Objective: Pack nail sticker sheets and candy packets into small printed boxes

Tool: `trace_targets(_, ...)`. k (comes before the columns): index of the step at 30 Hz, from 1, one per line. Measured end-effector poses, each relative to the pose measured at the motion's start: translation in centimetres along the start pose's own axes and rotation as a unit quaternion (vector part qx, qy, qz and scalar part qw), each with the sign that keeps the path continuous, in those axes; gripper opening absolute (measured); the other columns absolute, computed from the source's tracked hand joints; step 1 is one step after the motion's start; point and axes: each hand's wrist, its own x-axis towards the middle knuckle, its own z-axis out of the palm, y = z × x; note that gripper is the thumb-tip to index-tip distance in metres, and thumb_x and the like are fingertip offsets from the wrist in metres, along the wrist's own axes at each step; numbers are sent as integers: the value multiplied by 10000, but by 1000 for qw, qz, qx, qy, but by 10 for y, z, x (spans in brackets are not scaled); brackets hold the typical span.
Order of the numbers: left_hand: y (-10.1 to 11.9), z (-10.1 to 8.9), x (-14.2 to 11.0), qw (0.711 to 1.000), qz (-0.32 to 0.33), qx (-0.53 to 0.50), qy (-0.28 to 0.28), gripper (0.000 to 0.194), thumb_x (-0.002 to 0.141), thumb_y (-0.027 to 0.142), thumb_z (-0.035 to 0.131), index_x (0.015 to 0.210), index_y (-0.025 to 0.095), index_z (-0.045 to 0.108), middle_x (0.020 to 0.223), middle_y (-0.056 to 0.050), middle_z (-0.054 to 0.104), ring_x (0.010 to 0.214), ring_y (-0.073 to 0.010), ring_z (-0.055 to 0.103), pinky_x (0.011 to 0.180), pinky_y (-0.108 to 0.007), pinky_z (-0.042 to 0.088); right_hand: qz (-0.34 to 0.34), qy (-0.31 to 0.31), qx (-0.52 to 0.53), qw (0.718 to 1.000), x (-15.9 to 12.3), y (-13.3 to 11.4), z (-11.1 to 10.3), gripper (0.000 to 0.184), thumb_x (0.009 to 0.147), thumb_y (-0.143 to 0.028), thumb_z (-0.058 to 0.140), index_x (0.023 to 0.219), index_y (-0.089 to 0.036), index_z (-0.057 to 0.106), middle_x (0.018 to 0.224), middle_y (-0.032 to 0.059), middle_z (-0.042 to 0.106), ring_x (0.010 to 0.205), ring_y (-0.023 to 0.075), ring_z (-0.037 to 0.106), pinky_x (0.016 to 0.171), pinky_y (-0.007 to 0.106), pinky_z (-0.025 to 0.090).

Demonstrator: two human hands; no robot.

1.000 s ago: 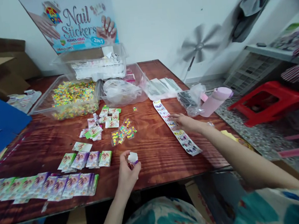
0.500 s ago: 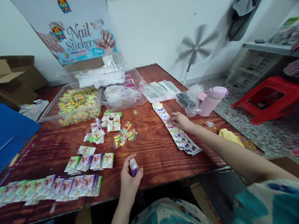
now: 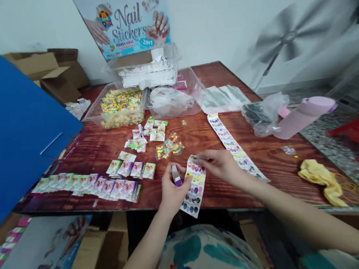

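Observation:
My left hand [image 3: 172,192] is closed around a small white and purple packet [image 3: 176,175] near the table's front edge. My right hand [image 3: 219,164] pinches the top of a sheet of nail stickers [image 3: 194,190] that hangs over the edge between both hands. A long strip of sticker sheets [image 3: 232,146] lies on the wooden table [image 3: 262,161] just right of my right hand. Finished green and purple packets [image 3: 87,185] lie in a row to the left, with a shorter row [image 3: 132,169] behind them.
Clear tubs hold colourful bits [image 3: 120,108], plastic bags [image 3: 170,100] and white strips [image 3: 148,72] at the back. A pink bottle [image 3: 304,116] and a bag [image 3: 264,111] lie at right, a yellow cloth [image 3: 321,177] near the corner. A blue board [image 3: 17,126] stands at left.
My right hand left the long strip and came back to the front edge with one sticker sheet. My left hand kept its packet. The camera swung left.

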Motion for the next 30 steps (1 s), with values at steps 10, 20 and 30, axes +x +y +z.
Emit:
trace_targets(10,9,-23,-3,999,-42,10,26,301,614,137,750,781,181,503,674,68,516,589,-60,482,585,-172,404,-36,-19,16,999,-14,1,36,297,935,-408,531,990,-186,721,876,73,744,756,176,694,681,256,544)
trace_targets(20,5,-30,-7,982,-114,-126,85,394,544,191,814,828,174,542,671,61,587,602,-68,557,613,-187,447,-129,-87,-43,987,-26,4,48,322,953,-351,509,1227,-226,622,999,91,696,860,179,685,757,275,562)
trace_targets(30,8,-39,-8,955,-244,-153,76,376,592,309,756,878,205,535,632,17,640,536,-160,643,528,-255,473,-169,-75,-117,976,-32,16,53,371,969,-211,408,1287,-264,591,1150,109,661,1022,182,658,822,289,570)
